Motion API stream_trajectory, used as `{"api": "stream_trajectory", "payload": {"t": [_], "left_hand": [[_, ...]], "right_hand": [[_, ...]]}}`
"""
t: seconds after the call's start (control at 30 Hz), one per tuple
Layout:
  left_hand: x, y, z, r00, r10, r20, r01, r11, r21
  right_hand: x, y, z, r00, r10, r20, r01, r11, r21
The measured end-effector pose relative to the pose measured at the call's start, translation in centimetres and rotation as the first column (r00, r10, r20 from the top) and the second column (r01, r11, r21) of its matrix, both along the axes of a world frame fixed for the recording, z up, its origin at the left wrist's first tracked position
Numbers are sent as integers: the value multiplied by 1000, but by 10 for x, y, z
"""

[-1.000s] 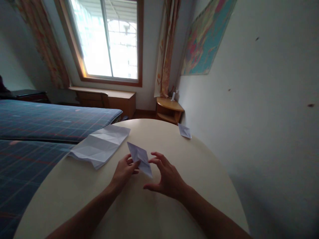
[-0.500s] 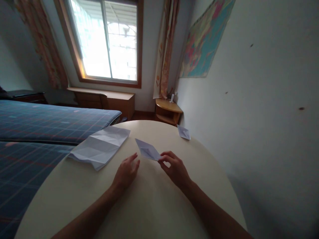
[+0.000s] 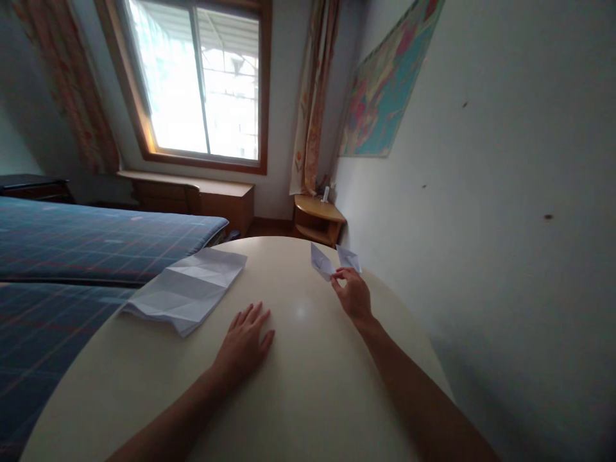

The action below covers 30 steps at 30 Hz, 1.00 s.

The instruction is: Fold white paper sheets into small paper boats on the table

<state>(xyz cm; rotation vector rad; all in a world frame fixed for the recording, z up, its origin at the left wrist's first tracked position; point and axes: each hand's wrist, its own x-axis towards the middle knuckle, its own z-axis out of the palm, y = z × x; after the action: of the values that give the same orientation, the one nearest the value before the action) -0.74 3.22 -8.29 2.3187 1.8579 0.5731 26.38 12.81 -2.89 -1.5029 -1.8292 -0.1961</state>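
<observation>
Between thumb and fingertips, my right hand (image 3: pixel 353 295) pinches one end of a small folded white paper boat (image 3: pixel 321 262) near the table's far right edge. Just right of it lies a second paper boat (image 3: pixel 349 257), partly hidden behind my fingers. My left hand (image 3: pixel 247 340) rests palm down on the round cream table (image 3: pixel 308 372), its fingers spread and holding nothing. To the left of that hand are creased white paper sheets (image 3: pixel 192 289), apparently stacked, lying at the table's left edge.
A bed with a blue plaid mattress (image 3: pixel 110 237) adjoins the table on the left. The white wall (image 3: pixel 481 269) runs close along the right side. Past the far edge stand a small corner shelf (image 3: pixel 320 208) and a low wooden desk (image 3: pixel 226 192) under the window.
My right hand has carried the paper boat away and to the right, beside the other boat. My left hand has come down flat, fingers spreading. The view has shifted slightly.
</observation>
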Motion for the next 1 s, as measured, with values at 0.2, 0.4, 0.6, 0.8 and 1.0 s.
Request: {"api": "stream_trajectory", "payload": {"t": [0.2, 0.4, 0.6, 0.8, 1.0], "left_hand": [[-1, 1, -1, 999, 2, -36, -2, 1000, 9], [0, 1, 1, 1000, -1, -26, 1, 1000, 12], [0, 2, 0, 1000, 14, -10, -14, 1000, 22], [-2, 2, -1, 1000, -2, -5, 2, 999, 35], [-2, 1, 3, 1000, 1, -8, -1, 1000, 13]], "right_hand": [[7, 33, 0, 972, -169, 163, 175, 984, -18], [11, 52, -3, 941, -241, 240, 251, 968, -13], [15, 63, -10, 911, -286, 298, 302, 953, -9], [18, 67, -15, 899, -310, 308, 329, 944, -10], [18, 63, -16, 909, -278, 310, 304, 952, -39]]}}
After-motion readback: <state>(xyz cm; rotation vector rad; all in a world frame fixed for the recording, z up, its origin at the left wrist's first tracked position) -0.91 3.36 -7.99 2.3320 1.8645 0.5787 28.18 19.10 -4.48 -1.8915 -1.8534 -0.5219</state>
